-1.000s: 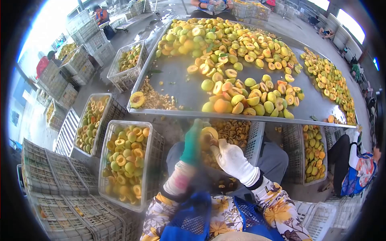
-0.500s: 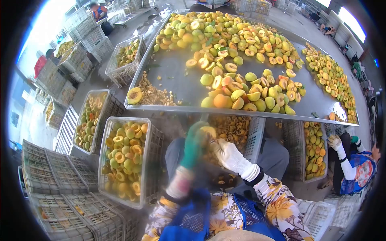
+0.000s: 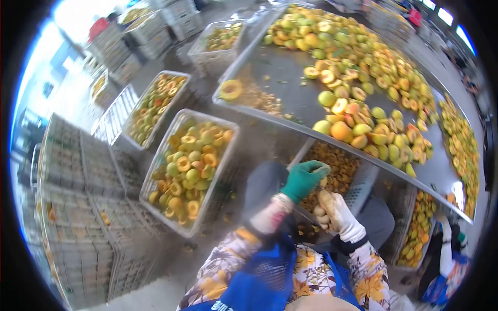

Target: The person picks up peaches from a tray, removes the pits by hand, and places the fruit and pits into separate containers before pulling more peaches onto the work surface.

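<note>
My left hand (image 3: pixel 307 180), in a green glove, is closed with its fingertips pinched over a crate (image 3: pixel 296 157) in front of my knees. A small yellow peach piece (image 3: pixel 323 182) shows at its fingers, mostly hidden. Just below and to the right, my right hand (image 3: pixel 337 215), in a white glove, has its fingers curled; whatever they hold is hidden. The two hands are close together. Brown-yellow peach stones and scraps (image 3: pixel 337 160) fill the crate beneath them.
A metal table (image 3: pixel 282 65) bearing heaps of halved peaches (image 3: pixel 358 122) stands ahead. Crates of halves (image 3: pixel 192 173) sit at my left, beside tall stacked crates (image 3: pixel 85 223). Another peach crate (image 3: pixel 415 228) and a co-worker's sleeve (image 3: pixel 446 249) are at the right.
The view has swung left, so the table now sits further right. My left hand has drawn clearer, and the peach half that showed in it is now mostly hidden. My right hand's fingers point downward.
</note>
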Tool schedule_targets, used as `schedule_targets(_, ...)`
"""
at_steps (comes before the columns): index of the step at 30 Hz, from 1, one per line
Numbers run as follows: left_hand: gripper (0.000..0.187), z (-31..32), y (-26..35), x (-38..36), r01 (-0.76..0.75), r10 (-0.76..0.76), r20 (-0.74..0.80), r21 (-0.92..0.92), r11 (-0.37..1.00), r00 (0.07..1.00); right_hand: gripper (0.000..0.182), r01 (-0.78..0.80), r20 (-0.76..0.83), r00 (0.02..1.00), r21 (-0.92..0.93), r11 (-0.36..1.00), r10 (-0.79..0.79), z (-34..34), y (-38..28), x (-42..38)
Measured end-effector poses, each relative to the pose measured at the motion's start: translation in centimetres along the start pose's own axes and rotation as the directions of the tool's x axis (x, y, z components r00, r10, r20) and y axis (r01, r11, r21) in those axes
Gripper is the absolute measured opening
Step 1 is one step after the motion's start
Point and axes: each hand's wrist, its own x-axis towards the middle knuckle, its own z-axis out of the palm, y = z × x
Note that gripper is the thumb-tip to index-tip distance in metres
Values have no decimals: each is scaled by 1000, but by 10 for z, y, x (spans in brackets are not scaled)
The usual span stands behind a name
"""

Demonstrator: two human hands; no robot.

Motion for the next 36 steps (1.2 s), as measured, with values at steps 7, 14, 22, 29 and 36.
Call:
schedule_targets(7,24,-18,-15,10,-115,97,101,189,975,990,42,-48,-16,999,-54,997,47,6,1,12)
schedule_targets(14,27,-53,-12,7,-8,-85,396,228,974,914,40,-183,113,978,59,981,176,13,14,21)
schedule_targets(22,29,-48,-11,-13,153,-169,-68,-201,968,983,44,-156,133,979,-16,988,156,34,-5,22)
schedule_targets(29,23,-57,-4,-26,37,-74,-74,-406,913,995,44,-206,317,943,319,925,101,34,19,32)
schedule_targets(36,24,-67,23,-42,33,-80,-76,-489,872,994,48,-93,147,985,4,996,91,68,-2,19)
